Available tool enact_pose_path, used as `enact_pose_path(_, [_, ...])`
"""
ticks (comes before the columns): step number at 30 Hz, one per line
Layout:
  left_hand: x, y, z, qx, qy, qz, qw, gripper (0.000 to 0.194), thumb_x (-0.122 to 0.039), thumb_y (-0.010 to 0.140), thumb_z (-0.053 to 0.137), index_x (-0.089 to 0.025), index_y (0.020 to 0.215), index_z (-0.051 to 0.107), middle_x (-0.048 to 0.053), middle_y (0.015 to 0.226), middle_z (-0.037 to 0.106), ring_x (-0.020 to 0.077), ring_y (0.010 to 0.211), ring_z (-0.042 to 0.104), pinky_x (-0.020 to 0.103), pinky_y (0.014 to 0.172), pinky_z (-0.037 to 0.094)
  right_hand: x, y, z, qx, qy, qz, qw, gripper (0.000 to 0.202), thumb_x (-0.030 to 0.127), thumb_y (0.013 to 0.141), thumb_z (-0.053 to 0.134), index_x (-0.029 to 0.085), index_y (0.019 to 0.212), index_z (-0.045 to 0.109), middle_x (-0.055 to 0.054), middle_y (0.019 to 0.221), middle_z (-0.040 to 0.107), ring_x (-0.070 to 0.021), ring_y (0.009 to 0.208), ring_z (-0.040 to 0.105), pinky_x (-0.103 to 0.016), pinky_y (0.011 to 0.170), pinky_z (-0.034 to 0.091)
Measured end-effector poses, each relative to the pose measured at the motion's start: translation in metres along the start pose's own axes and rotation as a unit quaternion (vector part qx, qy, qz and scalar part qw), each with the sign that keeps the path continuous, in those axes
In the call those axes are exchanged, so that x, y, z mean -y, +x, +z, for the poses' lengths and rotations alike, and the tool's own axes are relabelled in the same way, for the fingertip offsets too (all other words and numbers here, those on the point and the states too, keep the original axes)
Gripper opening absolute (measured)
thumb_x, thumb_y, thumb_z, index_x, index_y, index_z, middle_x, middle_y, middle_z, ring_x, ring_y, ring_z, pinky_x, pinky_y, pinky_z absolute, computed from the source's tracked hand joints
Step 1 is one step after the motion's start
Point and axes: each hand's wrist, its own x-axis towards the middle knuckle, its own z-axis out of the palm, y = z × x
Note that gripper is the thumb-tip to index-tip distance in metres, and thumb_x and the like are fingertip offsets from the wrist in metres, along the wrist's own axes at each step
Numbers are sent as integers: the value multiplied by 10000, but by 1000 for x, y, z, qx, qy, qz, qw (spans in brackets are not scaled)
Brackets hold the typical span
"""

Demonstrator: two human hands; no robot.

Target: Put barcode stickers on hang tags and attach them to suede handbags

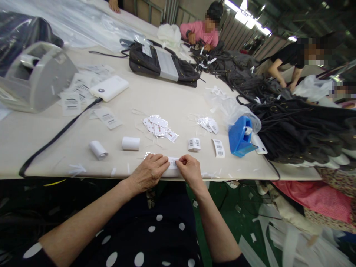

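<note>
At the front edge of the table, a white paper tag with a printed barcode (172,163) lies between my hands. My left hand (150,168) rests over its left end, fingers bent and together, holding it down. The thumb and finger of my right hand (190,168) pinch at the right end, on the barcode label. Beyond them lies a pile of white hang tags (159,126) with clear strings. A smaller pile of barcoded tags (208,124) is to its right. Two barcode sticker strips, one curled (194,144) and one flatter (219,148), lie right of my hands.
Two white paper rolls (130,143) (98,150) lie left. A blue tape dispenser (240,137) stands right, near heaped black bags (303,129). A grey dispenser (39,78), loose labels (108,118), a corded white power bank (109,88) and a dark bag (164,63) sit farther back. Other people work beyond.
</note>
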Motion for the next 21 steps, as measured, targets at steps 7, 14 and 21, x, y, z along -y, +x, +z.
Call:
enact_pose_path(7, [-1, 0, -1, -4, -1, -4, 1000, 235, -116, 819, 412, -173, 995, 557, 84, 961, 564, 215, 933, 471, 348, 751, 364, 3, -33, 13, -103, -169, -183, 963, 261, 243, 859, 430, 150, 1055, 576, -97, 1004, 635, -207, 963, 552, -343, 857, 396])
enact_pose_path(14, [-1, 1, -2, 0, -5, 2, 1000, 233, -123, 829, 410, -174, 995, 566, 76, 940, 570, 205, 927, 471, 335, 760, 365, -11, -54, 27, -98, -245, -254, 930, 383, 282, 905, 387, 168, 1266, 451, -74, 1317, 469, -285, 1278, 296, -554, 1049, 69])
enact_pose_path(21, [-1, 1, -2, -21, -18, -3, 1000, 238, -126, 814, 435, -171, 993, 585, 78, 929, 594, 199, 926, 491, 334, 769, 384, -8, -53, 28, -81, -246, -279, 925, 404, 291, 906, 386, 164, 1288, 424, -81, 1341, 439, -269, 1312, 237, -548, 1055, 74])
